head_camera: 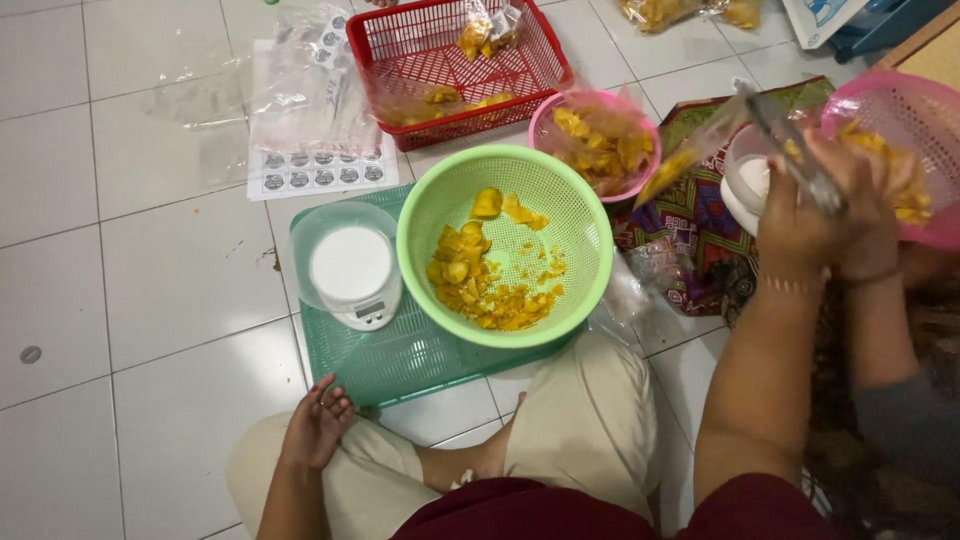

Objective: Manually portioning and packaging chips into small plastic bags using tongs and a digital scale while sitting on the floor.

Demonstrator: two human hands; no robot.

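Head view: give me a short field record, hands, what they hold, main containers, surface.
left hand: resting on the person's knee, open, holds nothing
right hand: raised at the right, gripping a clear plastic bag with yellow chips in it
other hand: a second person's, beside the right hand
green colander: yellow chips inside, sits on green tray
kitchen scale: white, on the tray, left of the colander
red basket: bagged chips inside
surface: white tiled floor

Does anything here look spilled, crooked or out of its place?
Nothing is spilled. The yellow chips stay inside the green colander, which sits on a green tray beside the white scale. The left hand rests on the knee; the right hand holds a clear bag. Only loose plastic bags lie untidy on the floor.
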